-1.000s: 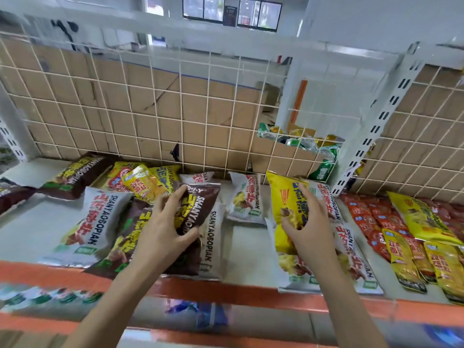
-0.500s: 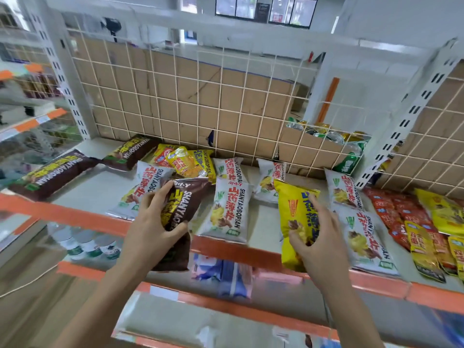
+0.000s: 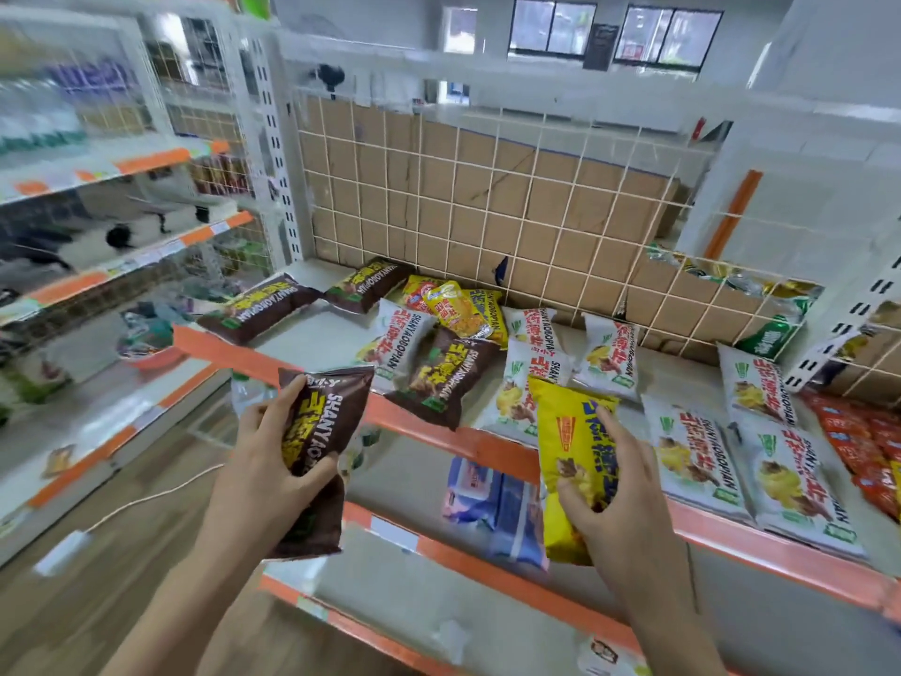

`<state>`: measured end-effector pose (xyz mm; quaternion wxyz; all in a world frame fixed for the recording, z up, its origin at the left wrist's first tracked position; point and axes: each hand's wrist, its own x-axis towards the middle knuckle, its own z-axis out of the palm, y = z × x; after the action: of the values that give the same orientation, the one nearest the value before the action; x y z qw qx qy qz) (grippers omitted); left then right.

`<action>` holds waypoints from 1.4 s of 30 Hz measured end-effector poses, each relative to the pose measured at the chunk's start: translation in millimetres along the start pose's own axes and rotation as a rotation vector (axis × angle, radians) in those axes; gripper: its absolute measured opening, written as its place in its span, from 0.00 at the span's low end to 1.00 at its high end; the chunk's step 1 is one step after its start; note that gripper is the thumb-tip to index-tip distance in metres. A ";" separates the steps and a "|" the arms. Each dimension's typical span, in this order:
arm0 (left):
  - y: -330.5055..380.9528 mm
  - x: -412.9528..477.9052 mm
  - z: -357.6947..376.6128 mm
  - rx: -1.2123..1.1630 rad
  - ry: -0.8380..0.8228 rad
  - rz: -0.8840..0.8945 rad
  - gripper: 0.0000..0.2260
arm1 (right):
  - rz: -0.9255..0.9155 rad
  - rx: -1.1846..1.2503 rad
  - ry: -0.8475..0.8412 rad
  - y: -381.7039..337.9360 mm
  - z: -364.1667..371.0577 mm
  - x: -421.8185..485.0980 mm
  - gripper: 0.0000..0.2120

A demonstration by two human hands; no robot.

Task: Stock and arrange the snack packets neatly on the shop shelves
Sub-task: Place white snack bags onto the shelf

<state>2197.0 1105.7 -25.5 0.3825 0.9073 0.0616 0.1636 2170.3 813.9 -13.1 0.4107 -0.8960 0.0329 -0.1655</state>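
My left hand [image 3: 265, 475] grips a dark brown snack packet [image 3: 322, 441] held in the air in front of the shelf [image 3: 312, 334], left of its orange front edge. My right hand [image 3: 614, 500] grips a yellow snack packet [image 3: 568, 446], also off the shelf, in front of that edge. On the shelf lie more brown packets [image 3: 443, 373], white packets [image 3: 534, 383] and yellow-red packets [image 3: 458, 309], scattered at odd angles.
A wire grid backing [image 3: 487, 212] with cardboard behind closes the shelf's rear. Red packets [image 3: 868, 441] lie at the far right. Blue packs [image 3: 492, 505] sit on the lower shelf. Another shelving unit [image 3: 97, 236] stands to the left across a wooden floor with a white cable.
Both hands have drawn their packets back off the shelf and toward me. The view has swung left and pulled away, showing the left shelving unit and floor.
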 end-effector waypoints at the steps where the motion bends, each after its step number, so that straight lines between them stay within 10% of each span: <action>1: -5.1 2.8 -4.4 0.007 0.011 -0.012 0.36 | -0.001 0.012 -0.005 -4.4 4.8 2.1 0.33; 22: -100.9 201.7 -23.0 -0.027 -0.197 0.210 0.36 | 0.117 -0.083 0.176 -95.8 148.9 83.4 0.33; 42: -103.9 275.6 64.5 0.462 -0.334 0.282 0.40 | 0.141 -0.127 0.175 -87.3 154.2 135.4 0.33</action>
<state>2479.3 1200.3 -73.0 0.1447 0.9840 -0.0931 0.0457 2341.1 957.0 -5.2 0.3595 -0.8978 0.1420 -0.2111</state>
